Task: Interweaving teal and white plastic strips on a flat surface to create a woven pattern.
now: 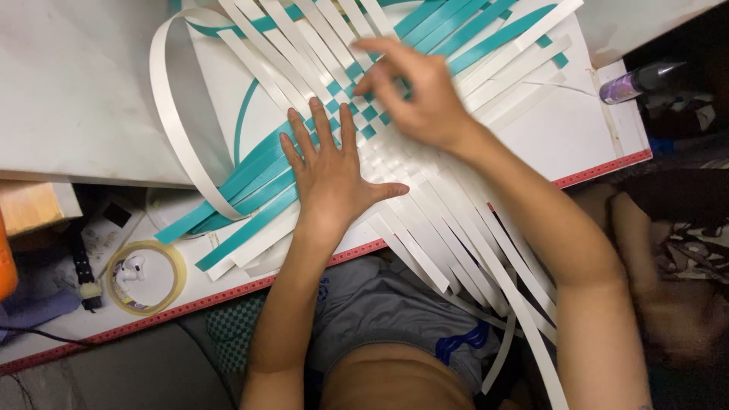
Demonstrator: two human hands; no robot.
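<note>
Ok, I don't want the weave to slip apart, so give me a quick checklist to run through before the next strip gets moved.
1. Left hand flat on the woven mat of white and teal flat plastic strips: ok, palm down, fingers spread.
2. Right hand at the checkered teal and white crossings: ok, fingertips are on them; exact grip cannot tell, the hand is blurred.
3. Mat resting on the white board with red ruler edge: ok.
4. Loose white strip ends supported: not ok, they hang over the board's near edge.
5. Long curled white strip free of the weave area: ok, it loops off to the left.
</note>
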